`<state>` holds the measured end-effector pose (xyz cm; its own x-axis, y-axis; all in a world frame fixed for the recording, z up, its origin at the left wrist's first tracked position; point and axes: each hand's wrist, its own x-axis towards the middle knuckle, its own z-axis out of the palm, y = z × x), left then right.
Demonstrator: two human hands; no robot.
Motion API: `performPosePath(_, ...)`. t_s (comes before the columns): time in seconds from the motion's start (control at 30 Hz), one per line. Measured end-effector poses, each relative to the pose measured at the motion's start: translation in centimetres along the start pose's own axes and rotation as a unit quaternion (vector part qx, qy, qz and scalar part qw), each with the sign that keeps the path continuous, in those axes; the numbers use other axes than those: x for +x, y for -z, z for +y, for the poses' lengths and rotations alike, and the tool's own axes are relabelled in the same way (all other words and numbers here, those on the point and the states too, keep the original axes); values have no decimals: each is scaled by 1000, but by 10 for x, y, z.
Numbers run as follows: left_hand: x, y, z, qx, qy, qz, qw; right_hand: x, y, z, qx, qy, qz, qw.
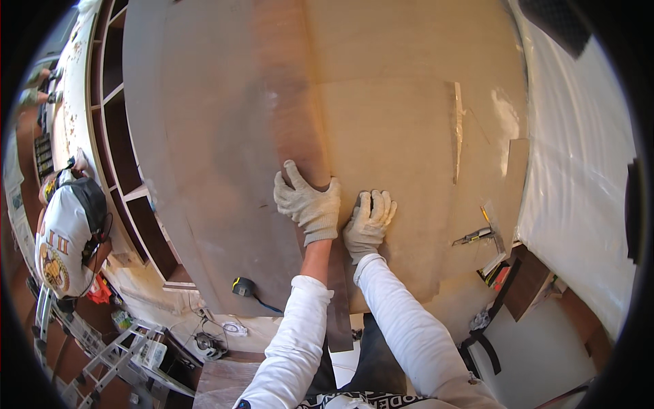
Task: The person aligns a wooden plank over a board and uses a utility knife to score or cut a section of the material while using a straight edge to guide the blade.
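A large sheet-covered worktop [204, 150] lies before me, with brown-grey sheet on the left and a tan sheet [402, 150] on the right. Between them runs a long reddish-brown strip [289, 102], whose near end juts past the front edge. My left hand [310, 204], in a pale work glove, rests on this strip with thumb and fingers spread. Just right of it, my gloved right hand [369, 221] presses on the tan sheet, its fingers slightly bent and apart. Neither hand grasps anything visible.
A tape measure [242, 286] sits near the front left edge. On the right lie a utility knife [471, 236] and a pencil [485, 215]. Plastic sheeting [579, 136] hangs beyond. At left are an open-compartment frame [126, 136], a person [71, 232] and ladders [112, 354].
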<state>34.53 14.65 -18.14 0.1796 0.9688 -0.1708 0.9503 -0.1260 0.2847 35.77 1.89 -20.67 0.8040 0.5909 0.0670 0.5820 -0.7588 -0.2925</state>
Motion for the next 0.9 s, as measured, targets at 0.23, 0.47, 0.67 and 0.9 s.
performPosePath(0.23, 0, 4, 4, 0, 16, -12, 1000, 2, 1, -1, -11, -4, 9, 1000)
performPosePath(0.47, -1, 1, 5, -2, 17, -1, 1000, 4, 3, 0, 1, -1, 1, 1000)
performPosePath(0.67, 2, 6, 3, 15, 36, -39, 999, 1, 0, -5, -8, 5, 23, 1000)
performPosePath(0.9, 18, 18, 24, 41, 53, -77, 995, 5, 1, -3, 10, -1, 11, 1000)
